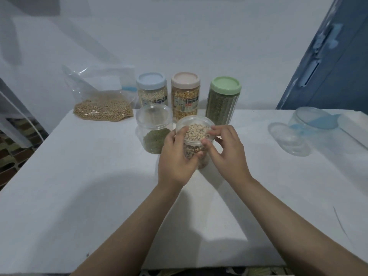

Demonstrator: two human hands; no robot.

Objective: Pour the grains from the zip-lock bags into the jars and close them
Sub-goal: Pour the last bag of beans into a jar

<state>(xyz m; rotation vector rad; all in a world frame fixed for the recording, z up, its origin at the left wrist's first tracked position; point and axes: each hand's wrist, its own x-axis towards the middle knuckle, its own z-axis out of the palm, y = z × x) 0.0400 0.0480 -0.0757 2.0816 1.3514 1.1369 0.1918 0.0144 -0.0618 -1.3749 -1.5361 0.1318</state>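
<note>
A clear jar of pale speckled beans point(196, 134) stands at the table's middle with a clear lid on top. My left hand point(177, 158) grips its body from the left. My right hand point(225, 150) holds the lid's rim with curled fingers and thumb. To its left stands a clear lidded jar point(153, 134) partly filled with green grains. Behind are three closed jars: blue lid point(151, 90), pink lid point(185, 92), green lid point(224, 98). A zip-lock bag of tan beans point(103, 102) lies at the back left.
The white table point(79, 176) spreads around my hands. An empty clear jar point(288, 138) lies on its side at the right, beside a clear container with blue inside point(312, 120). A blue door point(328, 62) is at the far right.
</note>
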